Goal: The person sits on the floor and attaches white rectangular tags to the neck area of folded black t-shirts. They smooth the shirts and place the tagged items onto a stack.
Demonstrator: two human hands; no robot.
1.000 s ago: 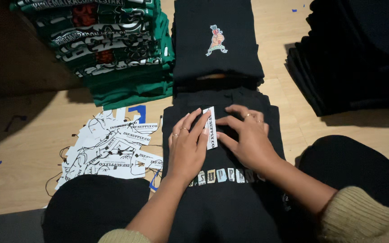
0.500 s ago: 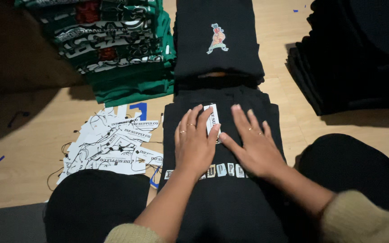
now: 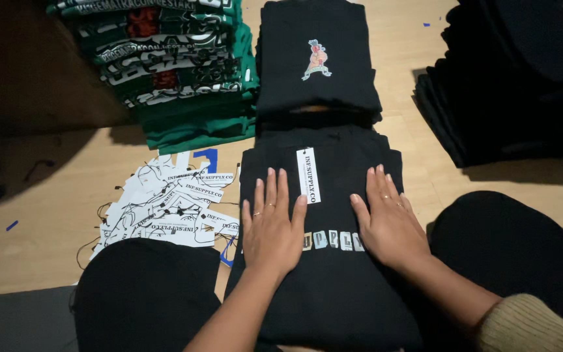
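A folded black shirt with pale printed letters lies on the wooden floor between my knees. A white rectangular paper tag rests flat on its upper middle. My left hand presses palm down on the shirt just left of the tag, fingers spread, thumb tip near the tag's lower end. My right hand lies flat on the shirt to the right of the tag, apart from it. Both hands wear rings and hold nothing.
A heap of white tags with black strings lies on the floor to the left. Behind are a stack of green printed shirts, a black folded stack with a small figure print, and more black stacks at right. My knees flank the shirt.
Both hands let go of the white tag and slid apart, flattening onto the shirt on either side. The tag now lies straight and uncovered.
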